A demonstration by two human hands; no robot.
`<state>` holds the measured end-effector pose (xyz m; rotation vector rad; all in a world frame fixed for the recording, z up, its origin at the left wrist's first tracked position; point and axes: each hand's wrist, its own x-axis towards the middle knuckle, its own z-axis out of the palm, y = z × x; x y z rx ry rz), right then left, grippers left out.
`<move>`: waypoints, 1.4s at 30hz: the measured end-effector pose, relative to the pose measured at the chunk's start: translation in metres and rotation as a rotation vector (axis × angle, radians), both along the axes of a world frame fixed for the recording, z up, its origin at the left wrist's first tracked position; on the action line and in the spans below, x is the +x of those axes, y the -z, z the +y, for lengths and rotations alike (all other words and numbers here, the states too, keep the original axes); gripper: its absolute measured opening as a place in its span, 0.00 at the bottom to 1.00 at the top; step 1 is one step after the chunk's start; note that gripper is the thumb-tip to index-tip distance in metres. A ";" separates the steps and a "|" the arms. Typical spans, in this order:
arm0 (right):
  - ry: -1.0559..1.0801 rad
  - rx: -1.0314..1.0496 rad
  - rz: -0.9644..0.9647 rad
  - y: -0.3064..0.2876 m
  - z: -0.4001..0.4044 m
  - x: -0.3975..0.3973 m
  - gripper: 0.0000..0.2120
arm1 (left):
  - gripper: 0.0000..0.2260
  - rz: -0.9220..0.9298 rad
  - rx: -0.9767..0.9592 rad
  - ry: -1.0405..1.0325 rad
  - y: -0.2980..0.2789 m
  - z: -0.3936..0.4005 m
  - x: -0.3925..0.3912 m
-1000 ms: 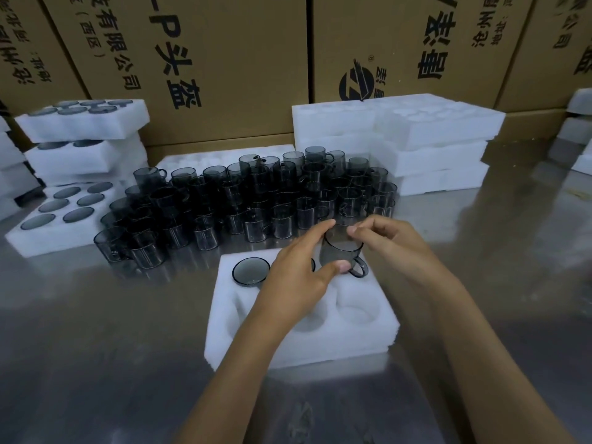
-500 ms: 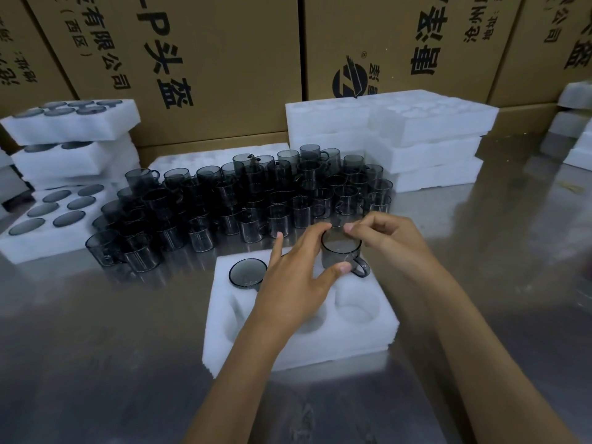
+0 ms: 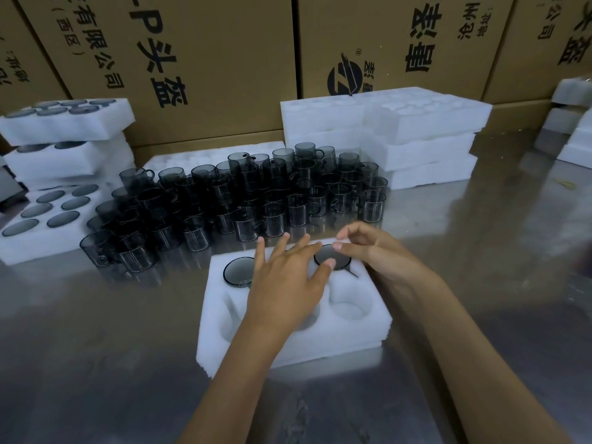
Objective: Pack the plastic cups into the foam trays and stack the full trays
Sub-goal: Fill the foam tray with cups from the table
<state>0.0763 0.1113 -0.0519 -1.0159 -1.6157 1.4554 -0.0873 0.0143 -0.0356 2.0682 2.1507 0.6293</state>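
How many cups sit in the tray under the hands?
2 visible: one cup in the back left pocket, another back right, of the tray. The left hand may hide a middle one.

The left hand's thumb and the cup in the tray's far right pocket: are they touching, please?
Touching. The head view shows the left hand with its thumb tip lying on the near rim of the cup.

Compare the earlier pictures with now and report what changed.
The cup went down into the foam tray's far right pocket, flush now. The left hand opened flat beside it; the right hand keeps fingertips at its rim. The far left cup stayed seated.
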 end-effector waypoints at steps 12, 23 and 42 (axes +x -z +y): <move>-0.015 -0.192 0.130 0.002 0.001 0.000 0.10 | 0.16 -0.139 0.042 0.003 -0.005 0.000 -0.003; 0.026 -0.244 0.140 0.008 0.014 -0.001 0.11 | 0.16 -0.311 -0.056 -0.354 -0.030 0.056 -0.108; 0.295 0.188 0.073 -0.021 -0.010 -0.015 0.03 | 0.04 -0.524 0.343 -0.235 -0.027 0.009 -0.113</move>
